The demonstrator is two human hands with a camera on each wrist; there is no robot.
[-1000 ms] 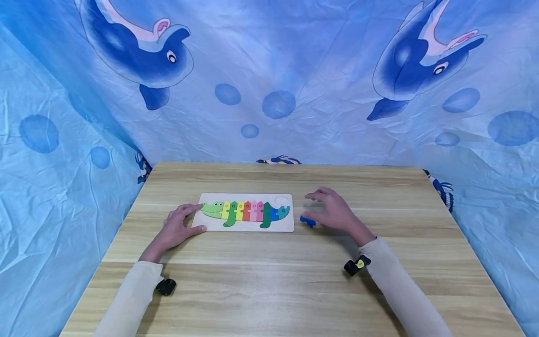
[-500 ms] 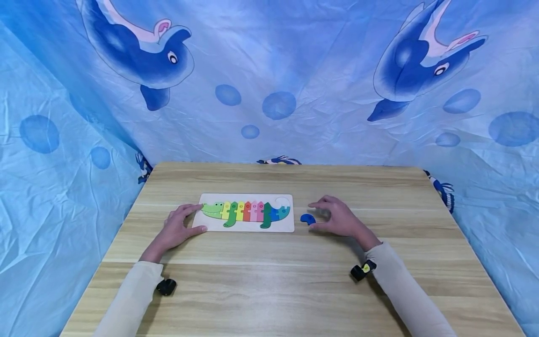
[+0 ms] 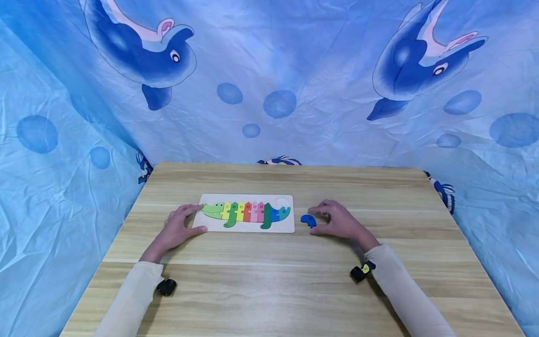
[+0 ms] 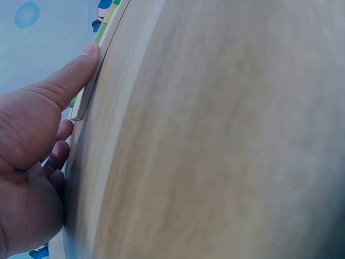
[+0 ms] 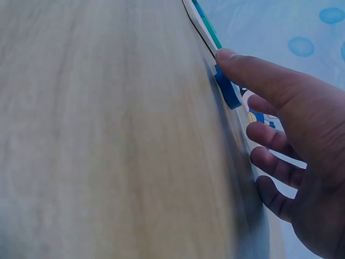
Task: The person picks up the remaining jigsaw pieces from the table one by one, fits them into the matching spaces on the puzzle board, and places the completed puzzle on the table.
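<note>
A white puzzle board (image 3: 248, 227) with a colourful crocodile lies on the table in the head view. My left hand (image 3: 178, 227) rests at its left end, index finger on the snout and thumb at the near corner. In the left wrist view the straight thumb (image 4: 75, 73) presses on the board's edge. At the tail's end shows a bare white curled recess (image 3: 283, 202). Right of the board, a blue curved puzzle piece (image 3: 309, 220) lies on the table. My right hand (image 3: 337, 220) is beside it, thumb near its lower edge, index finger apart from it.
The wooden table (image 3: 261, 281) reaches to a blue dolphin-print curtain (image 3: 278, 135) at the back and sides. Black wrist cameras (image 3: 166, 287) sit at both sleeves.
My right hand has moved slightly right and down, fingers spreading away from the blue piece. The piece has turned from edge-on to lying flat. My left hand stays still on the board.
</note>
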